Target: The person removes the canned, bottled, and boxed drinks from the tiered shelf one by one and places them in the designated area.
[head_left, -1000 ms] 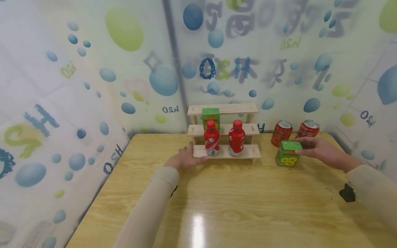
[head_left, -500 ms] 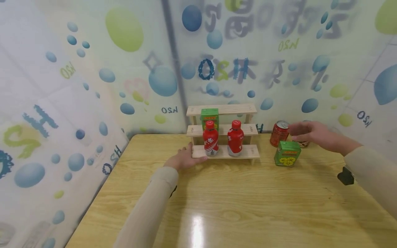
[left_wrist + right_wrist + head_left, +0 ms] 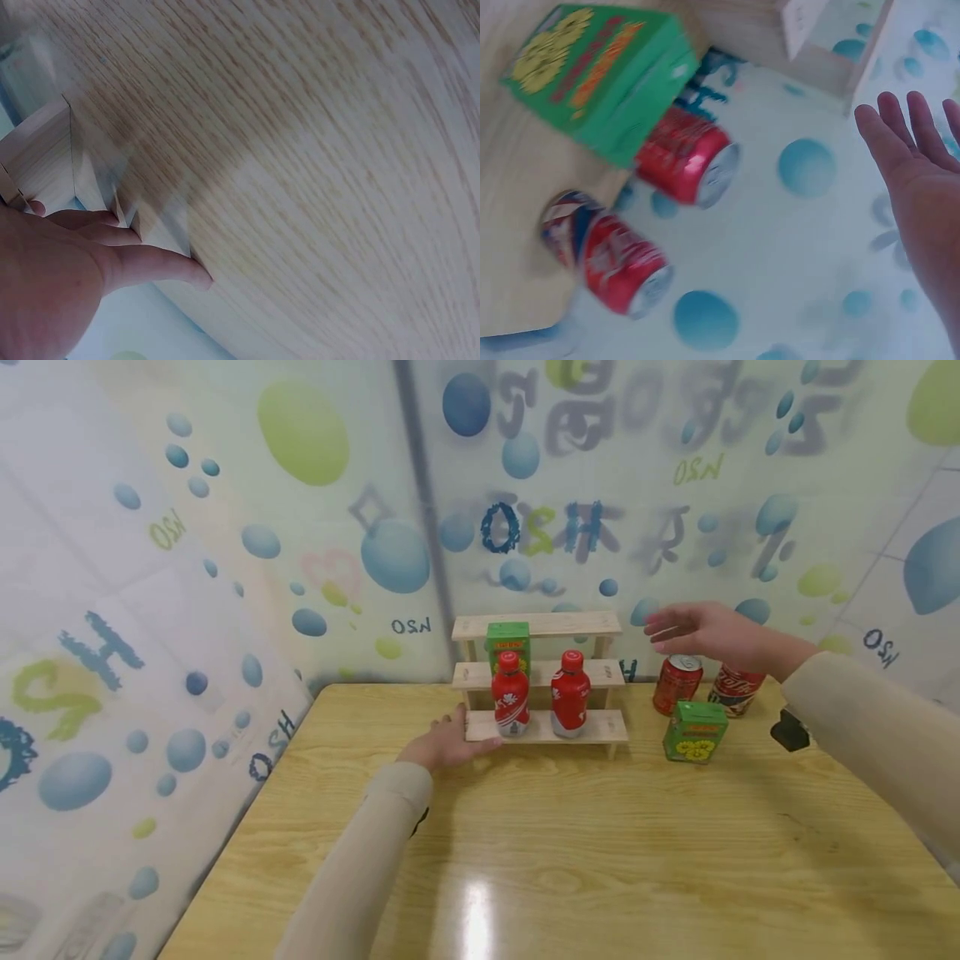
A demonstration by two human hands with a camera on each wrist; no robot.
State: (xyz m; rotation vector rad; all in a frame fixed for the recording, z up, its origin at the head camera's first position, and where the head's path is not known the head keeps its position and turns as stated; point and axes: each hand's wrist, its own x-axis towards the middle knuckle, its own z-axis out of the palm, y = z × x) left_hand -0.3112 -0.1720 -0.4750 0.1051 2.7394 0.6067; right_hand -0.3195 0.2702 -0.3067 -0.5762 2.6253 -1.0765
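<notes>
In the head view a small three-step wooden shelf (image 3: 536,727) stands against the back wall. My left hand (image 3: 442,745) grips its lower left corner, thumb along the front edge; in the left wrist view the other fingers (image 3: 161,264) extend at its side. Two red bottles (image 3: 510,693) with red caps occupy the bottom step, and a green drink carton (image 3: 508,639) sits behind the left one. My right hand (image 3: 708,631) hovers above a red soda can (image 3: 677,683), holding nothing. A second green carton (image 3: 695,733) stands upright before the cans.
Beside the first can stands another red can (image 3: 735,690) with a patterned lower part. The wooden table (image 3: 585,852) meets walls (image 3: 337,527) covered with blue and green dots. A black piece (image 3: 791,731) shows under my right sleeve (image 3: 870,710).
My right hand has let go of the green carton on the right, risen and moved left above the cans. That carton stays in place; my left hand still rests at the shelf corner.
</notes>
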